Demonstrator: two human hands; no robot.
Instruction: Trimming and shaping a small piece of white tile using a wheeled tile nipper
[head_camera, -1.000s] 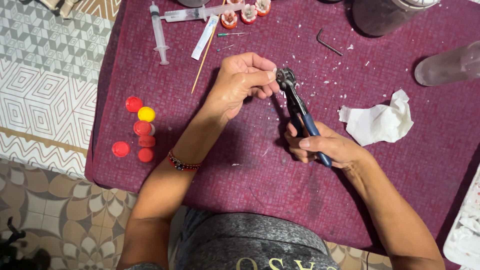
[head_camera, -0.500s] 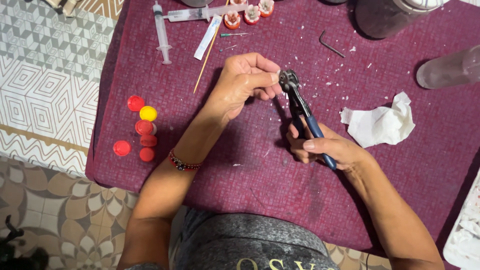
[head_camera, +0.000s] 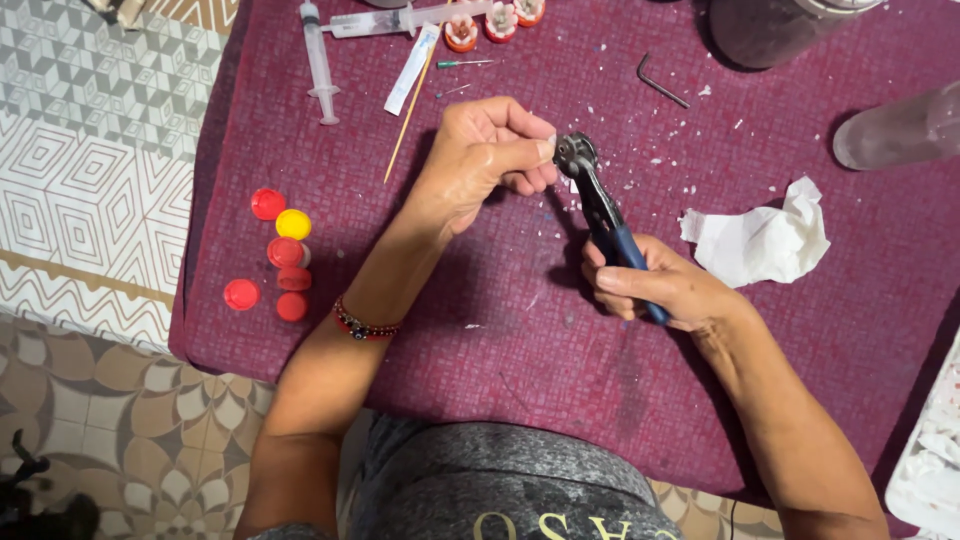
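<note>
My right hand (head_camera: 665, 287) grips the blue handles of a pair of dark pliers (head_camera: 595, 198), whose jaws point up and away from me. My left hand (head_camera: 485, 160) is at the jaws, thumb and fingers pinched together around something too small to make out. Both hands hover over a maroon tablecloth (head_camera: 520, 330) sprinkled with white crumbs.
Red and yellow bottle caps (head_camera: 281, 257) lie near the left edge. Two syringes (head_camera: 320, 60), a thin wooden stick (head_camera: 408, 115), a bent metal key (head_camera: 660, 82), a crumpled white tissue (head_camera: 762, 242) and a clear bottle (head_camera: 900, 128) are around. Patterned floor tiles lie to the left.
Both hands and the pliers hold almost the same pose; the view has shifted only slightly.
</note>
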